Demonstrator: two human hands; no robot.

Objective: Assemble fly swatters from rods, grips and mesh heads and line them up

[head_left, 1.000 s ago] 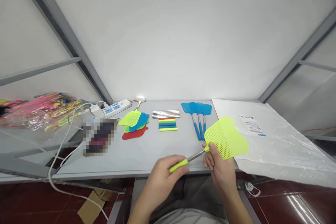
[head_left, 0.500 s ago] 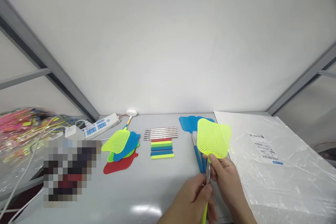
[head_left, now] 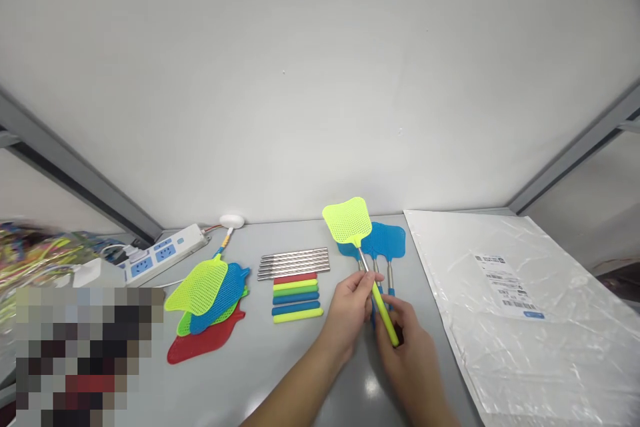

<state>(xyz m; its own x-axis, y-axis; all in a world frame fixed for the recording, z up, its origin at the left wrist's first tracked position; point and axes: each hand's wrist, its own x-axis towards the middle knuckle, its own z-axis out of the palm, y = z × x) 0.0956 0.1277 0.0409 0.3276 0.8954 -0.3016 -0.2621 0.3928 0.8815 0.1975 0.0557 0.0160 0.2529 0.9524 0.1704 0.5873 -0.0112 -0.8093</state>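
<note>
A yellow-green fly swatter [head_left: 349,221] with a metal rod and a yellow-green grip is held up over the table, its head pointing away from me. My left hand [head_left: 351,307] pinches it where the rod meets the grip. Around the lower end of that grip, my right hand [head_left: 409,347] is closed. Behind and beneath it lie blue fly swatters [head_left: 393,240] with blue handles, partly hidden by the held swatter and my hands. To the left, several metal rods [head_left: 294,263] lie side by side above a row of coloured grips [head_left: 296,298] in red, yellow, green and blue.
Loose swatter heads [head_left: 203,287] in yellow, green, blue and red overlap at the left. A power strip [head_left: 163,255] with cables sits behind them. A white plastic mailing bag [head_left: 465,333] with a label covers the right side. Bagged colourful items [head_left: 50,247] stand far left.
The yellow-green swatter has moved left and away from me, now tilted leftward. My left hand has gone up to the rod's base, while my right hand has dropped to the grip's end.
</note>
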